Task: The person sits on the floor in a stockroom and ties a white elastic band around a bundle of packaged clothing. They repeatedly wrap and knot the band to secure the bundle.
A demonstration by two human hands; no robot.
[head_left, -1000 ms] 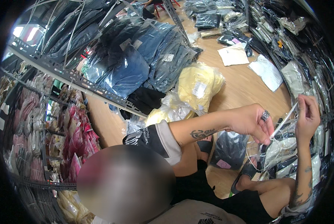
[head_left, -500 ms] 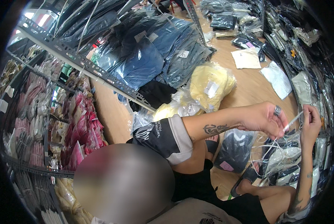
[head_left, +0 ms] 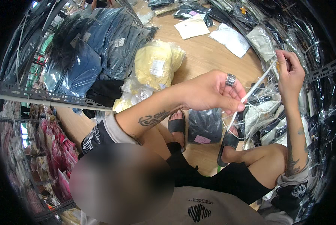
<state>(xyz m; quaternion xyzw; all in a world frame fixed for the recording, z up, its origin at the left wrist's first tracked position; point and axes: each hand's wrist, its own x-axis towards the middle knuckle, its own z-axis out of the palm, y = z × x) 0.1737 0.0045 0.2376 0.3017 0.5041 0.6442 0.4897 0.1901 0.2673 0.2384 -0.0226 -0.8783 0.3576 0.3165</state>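
Note:
A narrow white plastic strap point(head_left: 259, 83) stretches slantwise between my two hands, fairly straight. My left hand point(head_left: 217, 92), with a wide silver ring on one finger, pinches it between thumb and fingertips. Below that grip a length of the strap hangs toward my foot. Higher up and to the right, my right hand point(head_left: 291, 75) is closed on the strap's upper end with thumb and fingers. Loose loops of thin white strap point(head_left: 265, 92) lie tangled beneath the hands, over bagged garments point(head_left: 260, 116).
A bagged dark garment point(head_left: 204, 127) lies on the wooden floor between my sandalled feet. Yellow bagged clothing point(head_left: 153, 62) and stacked blue jeans point(head_left: 79, 62) stand left, by a metal shelf beam point(head_left: 44, 95). Flat white packages point(head_left: 230, 39) lie ahead; packed shelves line the right.
The view has turned, so the surroundings sit farther left. My hands have moved apart, and a longer stretch of strap shows between them.

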